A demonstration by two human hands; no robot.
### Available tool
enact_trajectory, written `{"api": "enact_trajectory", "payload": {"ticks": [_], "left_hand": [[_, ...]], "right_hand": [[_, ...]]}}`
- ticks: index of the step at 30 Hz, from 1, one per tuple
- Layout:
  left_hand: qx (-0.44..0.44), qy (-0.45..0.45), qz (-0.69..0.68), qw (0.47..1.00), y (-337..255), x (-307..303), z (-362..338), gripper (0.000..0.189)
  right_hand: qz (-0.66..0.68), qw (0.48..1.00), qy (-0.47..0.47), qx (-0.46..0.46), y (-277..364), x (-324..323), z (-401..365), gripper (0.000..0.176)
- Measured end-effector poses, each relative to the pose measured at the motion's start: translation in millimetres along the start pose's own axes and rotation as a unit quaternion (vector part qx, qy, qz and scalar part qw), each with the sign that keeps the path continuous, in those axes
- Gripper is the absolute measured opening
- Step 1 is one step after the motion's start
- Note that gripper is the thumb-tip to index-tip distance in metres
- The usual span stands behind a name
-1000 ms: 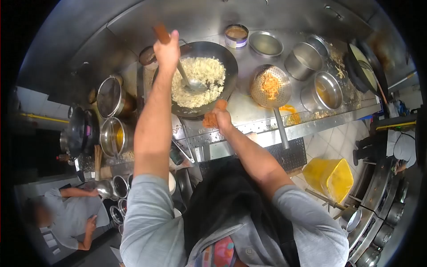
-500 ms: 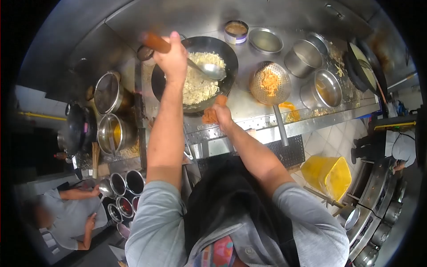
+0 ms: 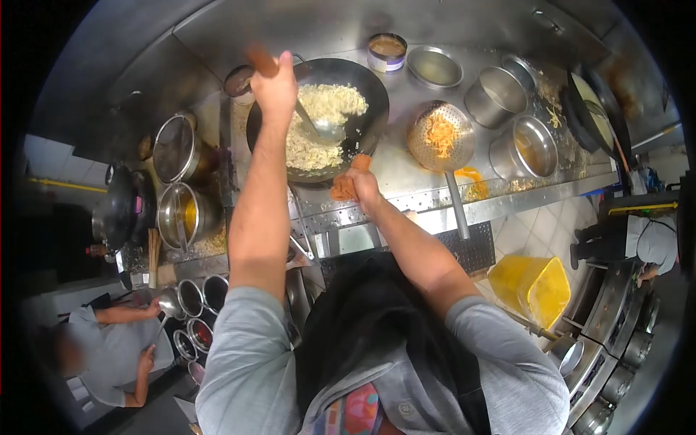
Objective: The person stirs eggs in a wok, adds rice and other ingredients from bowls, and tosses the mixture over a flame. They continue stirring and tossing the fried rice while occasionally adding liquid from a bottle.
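A dark wok (image 3: 375, 94) holds loose, pale grains that look like fried rice (image 3: 326, 105). My left hand (image 3: 275, 94) is closed around the brown handle of a metal ladle (image 3: 328, 132), whose bowl presses into the rice near the middle of the wok. My right hand (image 3: 362, 187) is closed on an orange-brown cloth (image 3: 343, 190) at the wok's near right rim. Whether the cloth wraps a wok handle is hidden. Right of the wok, a perforated strainer (image 3: 464, 138) bears orange shreds (image 3: 440, 134), its long handle jutting over the counter's front edge.
Behind the wok stand an open can (image 3: 387, 49) and a shallow metal bowl (image 3: 435, 67). Metal pots (image 3: 496, 98) line the counter's right; more pots (image 3: 174, 148) stand left. A yellow bin (image 3: 529, 290) is on the floor. One co-worker (image 3: 119, 348) is lower left, another person (image 3: 649, 243) far right.
The ladle has moved left and toward me through the rice, baring some dark wok on the right. My left hand shifted slightly left; my right hand stays at the rim.
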State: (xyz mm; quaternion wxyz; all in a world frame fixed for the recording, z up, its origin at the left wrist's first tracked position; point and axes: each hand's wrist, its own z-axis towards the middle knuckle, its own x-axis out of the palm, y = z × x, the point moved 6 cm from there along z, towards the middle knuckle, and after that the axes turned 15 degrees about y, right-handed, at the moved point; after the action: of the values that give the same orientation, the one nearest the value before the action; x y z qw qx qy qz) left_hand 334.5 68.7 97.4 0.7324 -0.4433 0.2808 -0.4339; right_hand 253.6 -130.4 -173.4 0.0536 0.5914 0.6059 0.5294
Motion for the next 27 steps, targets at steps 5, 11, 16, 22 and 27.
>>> {"api": "enact_trajectory", "payload": {"ticks": [5,11,16,22,27], "left_hand": [[0.012,0.037,0.058,0.998,-29.0,25.0,-30.4,0.03],[-0.043,0.154,0.097,0.982,-37.1,27.0,-5.4,0.033],[0.1,-0.022,0.131,0.986,11.1,-6.0,-16.8,0.035],[0.049,-0.052,-0.07,0.995,-46.7,-6.5,23.2,0.033],[0.039,-0.066,0.068,0.995,32.3,-12.2,35.4,0.028]], "right_hand": [[-0.021,1.0,0.0,-0.005,2.5,-3.7,3.5,0.026],[-0.016,0.999,0.025,0.034,-2.4,-9.1,8.4,0.026],[-0.02,0.999,-0.003,0.036,8.0,-5.7,-3.2,0.024],[-0.014,1.0,0.001,-0.001,-3.5,-11.1,12.4,0.022],[0.031,0.997,-0.051,-0.047,-18.3,-14.4,12.4,0.02]]}}
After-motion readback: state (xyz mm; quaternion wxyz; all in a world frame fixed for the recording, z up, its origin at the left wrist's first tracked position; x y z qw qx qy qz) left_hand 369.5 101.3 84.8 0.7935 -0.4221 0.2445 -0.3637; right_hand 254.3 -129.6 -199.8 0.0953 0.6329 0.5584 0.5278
